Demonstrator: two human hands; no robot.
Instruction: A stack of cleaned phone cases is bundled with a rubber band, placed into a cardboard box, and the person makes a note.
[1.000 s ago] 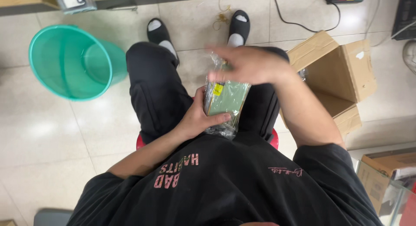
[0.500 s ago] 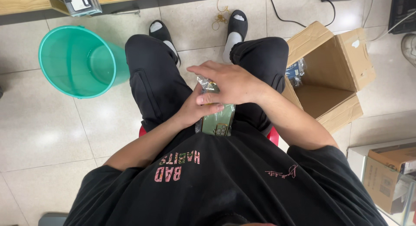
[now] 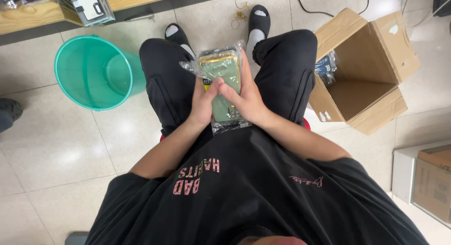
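I sit on a red stool and hold a green phone case in a clear plastic bag (image 3: pixel 221 76) over my lap. My left hand (image 3: pixel 203 103) grips its left edge, thumb on the front. My right hand (image 3: pixel 246 98) grips its right edge, thumb also pressing the front. The bag's top end sticks out above my fingers, between my knees.
A teal plastic bucket (image 3: pixel 96 73) stands on the tiled floor to my left. An open cardboard box (image 3: pixel 364 73) lies on its side to my right, with a small bagged item (image 3: pixel 325 66) at its mouth. A wooden shelf edge (image 3: pixel 33 12) runs along the top. More boxes (image 3: pixel 430 179) sit at right.
My right hand has come off the top of the bagged case and now holds its right side. The case is turned face up and held by both hands.
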